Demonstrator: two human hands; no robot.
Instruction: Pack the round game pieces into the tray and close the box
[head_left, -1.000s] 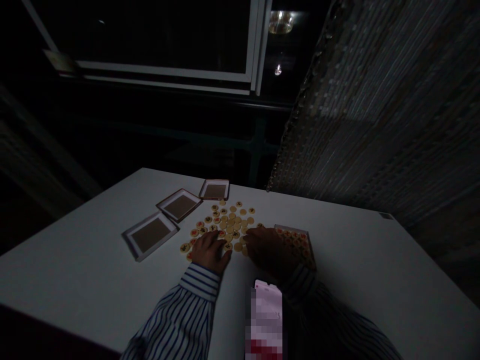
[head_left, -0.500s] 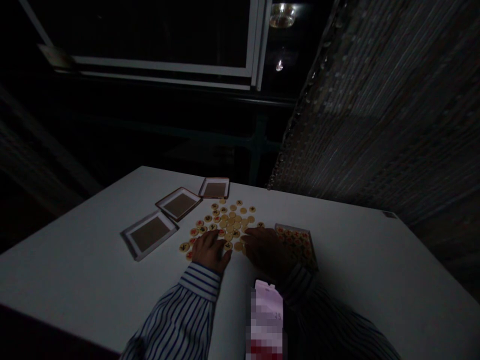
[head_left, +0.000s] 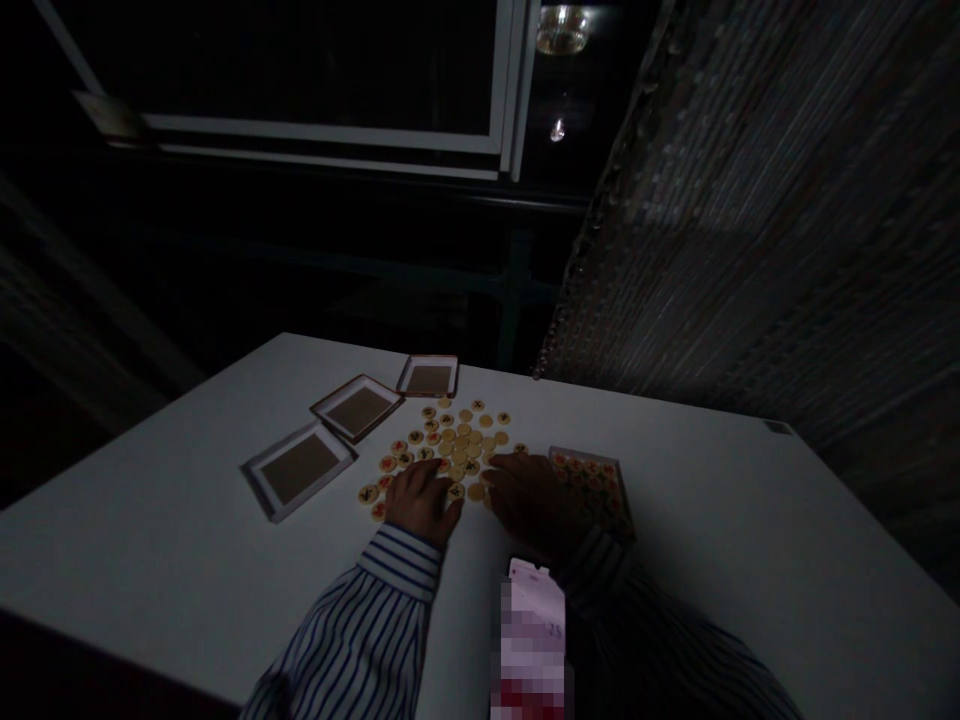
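A white table [head_left: 720, 520] is carrying three rectangular open boxes [head_left: 358, 412] beyond the left hand [head_left: 416, 500], round tan discs [head_left: 463, 430] ahead, a disc-filled box [head_left: 584, 456] beside the right hand [head_left: 534, 500], a pink-lit phone [head_left: 536, 630] behind.

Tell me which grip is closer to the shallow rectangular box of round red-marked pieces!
Right. The right grip is just left of the box; the left grip is farther left, by loose round tan pieces.

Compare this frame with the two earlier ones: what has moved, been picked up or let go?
Nothing beyond a slight shift of the whole view; no pick-up or release shows. The left hand and darkened right hand stay at the scattered round pieces; three shallow trays, the filled box and phone stay put.
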